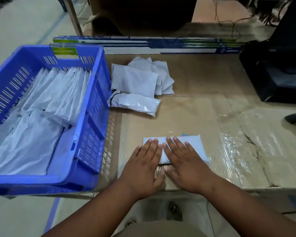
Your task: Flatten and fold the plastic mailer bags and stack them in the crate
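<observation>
Both hands flat, palms down, fingers spread, pressing pale grey folded plastic mailer bag [193, 147] near front edge of cardboard-covered surface [203, 106]. Left hand [143, 166] on bag's left part, right hand [186, 163] on middle; neither grip clenched. Loose pile of crumpled grey mailer bags [137, 82] toward back of surface. Blue slotted plastic crate [92, 117] at left edge, holding stacked grey bags [46, 103].
</observation>
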`<control>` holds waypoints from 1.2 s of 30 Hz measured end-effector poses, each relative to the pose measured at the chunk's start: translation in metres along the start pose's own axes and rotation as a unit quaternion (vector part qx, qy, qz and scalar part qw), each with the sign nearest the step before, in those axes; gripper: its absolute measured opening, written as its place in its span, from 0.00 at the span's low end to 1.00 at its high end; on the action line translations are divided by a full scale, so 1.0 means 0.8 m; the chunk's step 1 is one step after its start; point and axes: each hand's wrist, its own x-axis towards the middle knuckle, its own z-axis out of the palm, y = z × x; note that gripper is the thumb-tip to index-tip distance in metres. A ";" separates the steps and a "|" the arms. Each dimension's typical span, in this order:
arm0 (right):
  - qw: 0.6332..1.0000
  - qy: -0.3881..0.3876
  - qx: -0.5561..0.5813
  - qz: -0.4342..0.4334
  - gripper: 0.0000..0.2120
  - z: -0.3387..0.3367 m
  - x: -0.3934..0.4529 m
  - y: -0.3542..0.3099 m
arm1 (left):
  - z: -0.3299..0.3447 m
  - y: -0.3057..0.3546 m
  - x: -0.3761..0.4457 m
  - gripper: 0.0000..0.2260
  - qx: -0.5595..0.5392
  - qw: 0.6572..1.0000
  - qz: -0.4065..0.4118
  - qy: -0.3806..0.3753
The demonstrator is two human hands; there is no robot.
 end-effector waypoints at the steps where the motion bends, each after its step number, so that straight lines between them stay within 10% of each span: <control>1: 1.000 -0.022 0.015 0.004 0.38 -0.004 0.004 0.002 | -0.005 0.004 0.004 0.38 0.004 1.000 -0.003 0.008; 9: 0.911 -0.003 0.413 0.018 0.26 -0.037 -0.013 0.036 | -0.008 0.032 0.042 0.40 -0.048 0.996 0.065 0.028; 17: 0.998 0.065 -0.017 0.014 0.39 -0.018 -0.044 0.081 | 0.005 0.033 0.051 0.45 0.021 0.998 0.050 -0.013; 27: 0.981 -0.103 0.154 0.051 0.39 -0.033 -0.029 0.094 | 0.000 0.028 0.056 0.40 0.037 0.997 0.059 -0.036; 36: 0.997 0.016 0.061 0.034 0.39 -0.037 -0.024 0.069 | -0.007 0.030 0.075 0.30 0.032 0.994 0.104 -0.016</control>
